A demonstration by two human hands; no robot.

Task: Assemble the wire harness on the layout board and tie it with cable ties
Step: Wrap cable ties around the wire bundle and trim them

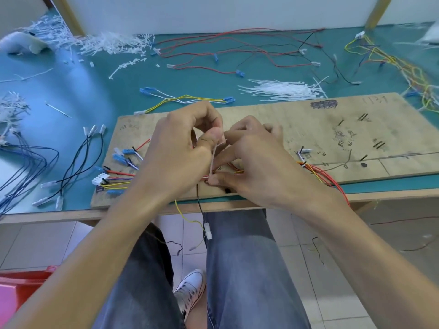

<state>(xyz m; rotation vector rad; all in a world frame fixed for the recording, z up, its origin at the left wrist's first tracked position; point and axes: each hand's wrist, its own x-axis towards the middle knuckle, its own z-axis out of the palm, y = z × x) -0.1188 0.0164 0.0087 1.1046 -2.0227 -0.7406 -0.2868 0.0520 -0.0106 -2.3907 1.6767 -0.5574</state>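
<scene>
Head view, thin pale cable tie (214,154), red-yellow wire bundle (317,171), plywood board (308,129)

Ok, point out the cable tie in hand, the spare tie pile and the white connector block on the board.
cable tie (214,156): head view, middle of its strap.
spare tie pile (282,90): head view, centre of the bundle.
white connector block (101,180): head view, its housing.

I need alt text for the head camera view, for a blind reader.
The left hand pinches the tail of a thin white plastic cable tie while the right hand pinches the multicoloured wire bundle on the scuffed plywood layout board. Behind it lie spare white cable ties.
</scene>
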